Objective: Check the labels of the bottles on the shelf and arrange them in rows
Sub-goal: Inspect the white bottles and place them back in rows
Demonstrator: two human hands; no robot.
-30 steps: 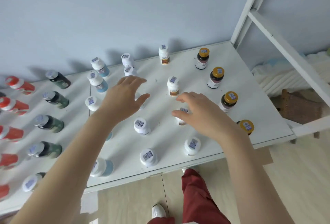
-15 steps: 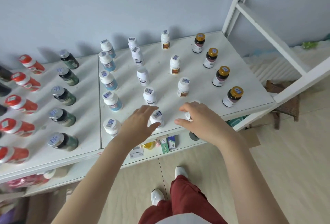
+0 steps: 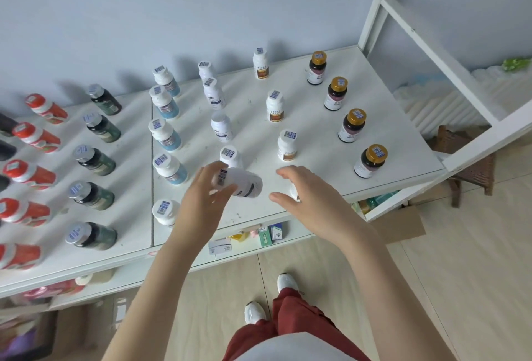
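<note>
Her left hand (image 3: 201, 202) pinches a white bottle (image 3: 243, 183) near its cap, thumb below and fingers curled over the top. The bottle is lifted off the shelf (image 3: 316, 130) and lies nearly level. Its labelled cap sits inside the grip and its base points out to the right, toward the right hand (image 3: 311, 199). That hand is cupped around a second white bottle (image 3: 294, 192) at the shelf's front edge; I can't tell whether it actually grips it.

White shelf (image 3: 403, 133), upright bottles (image 3: 275, 107) in rows across its top
</note>
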